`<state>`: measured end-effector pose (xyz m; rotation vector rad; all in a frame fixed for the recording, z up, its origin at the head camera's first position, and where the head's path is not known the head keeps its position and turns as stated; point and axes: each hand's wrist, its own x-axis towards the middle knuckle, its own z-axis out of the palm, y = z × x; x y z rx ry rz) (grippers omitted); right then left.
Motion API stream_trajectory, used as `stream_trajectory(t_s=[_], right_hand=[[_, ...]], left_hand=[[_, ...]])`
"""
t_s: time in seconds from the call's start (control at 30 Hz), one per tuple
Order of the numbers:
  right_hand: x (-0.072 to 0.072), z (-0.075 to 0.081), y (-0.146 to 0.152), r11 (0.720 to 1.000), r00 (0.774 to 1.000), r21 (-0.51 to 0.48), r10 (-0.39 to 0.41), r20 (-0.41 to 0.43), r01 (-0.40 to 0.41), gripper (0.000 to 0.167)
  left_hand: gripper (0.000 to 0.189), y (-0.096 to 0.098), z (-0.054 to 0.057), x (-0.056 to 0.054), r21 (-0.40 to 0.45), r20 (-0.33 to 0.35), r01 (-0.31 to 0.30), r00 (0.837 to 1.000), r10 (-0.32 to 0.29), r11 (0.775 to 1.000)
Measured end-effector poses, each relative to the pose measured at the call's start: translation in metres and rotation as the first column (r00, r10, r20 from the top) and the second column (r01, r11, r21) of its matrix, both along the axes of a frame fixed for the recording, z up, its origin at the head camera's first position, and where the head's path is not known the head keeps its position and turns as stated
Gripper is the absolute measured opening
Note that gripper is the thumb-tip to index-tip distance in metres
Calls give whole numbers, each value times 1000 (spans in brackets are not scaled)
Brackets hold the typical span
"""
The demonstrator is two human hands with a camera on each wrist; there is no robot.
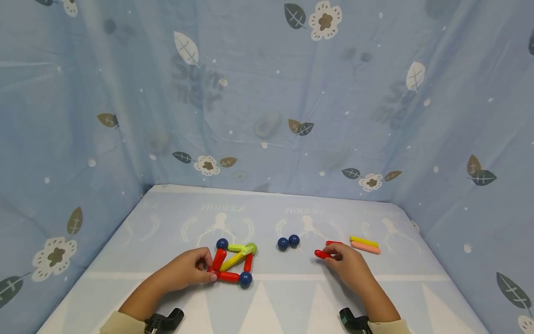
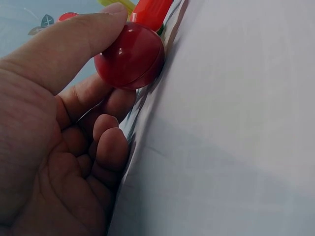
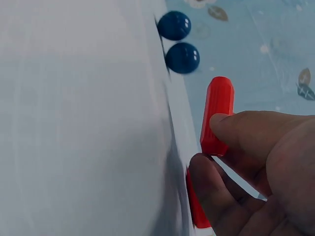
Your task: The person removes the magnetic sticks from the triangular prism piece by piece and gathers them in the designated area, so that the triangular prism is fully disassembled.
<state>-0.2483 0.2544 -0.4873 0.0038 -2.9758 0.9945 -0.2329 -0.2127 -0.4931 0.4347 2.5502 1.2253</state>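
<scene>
At the near left corner of a ball-and-rod frame, my left hand (image 1: 187, 269) pinches a red ball (image 2: 133, 56) between thumb and fingers. Red rods (image 1: 229, 277), a light green rod (image 1: 236, 247) and a yellow rod (image 1: 232, 261) join that ball, two blue balls (image 1: 245, 279) and a green ball (image 1: 252, 247). One red rod at the red ball slants upward. My right hand (image 1: 348, 264) holds a loose red rod (image 3: 217, 113) by thumb and fingertips, just above the table. Beneath those fingers lies another red rod (image 3: 197, 206), partly hidden.
Two loose blue balls (image 1: 288, 241) sit side by side between the frame and my right hand. Beyond that hand lie a yellow rod (image 1: 364, 241) and an orange rod (image 1: 365, 247), side by side. Patterned blue cloth (image 1: 267, 116) rises behind the table (image 1: 292, 301).
</scene>
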Motion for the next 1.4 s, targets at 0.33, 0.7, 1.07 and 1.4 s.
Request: stream_trajectory(t_s=[0.33,0.7,1.07,1.4], right_hand=[[-2,-3,24,998,1000,58,-15,5,15,25],[-4,-8,39,997,999,62,-41,8,41,26],[-3,-9,40,996,998,58,-68,16,67,23],[-4,-11,41,996,996,47,-81,30,79,23]], left_hand=[[39,0,0,0,5,6,2,1000,-2,1000],[40,-1,0,1,-2,20,-9,1000,9,1000],[39,1,2,0,-8,5,-4,1000,4,1000],[39,2,2,0,-17,3,-11,1000,11,1000]])
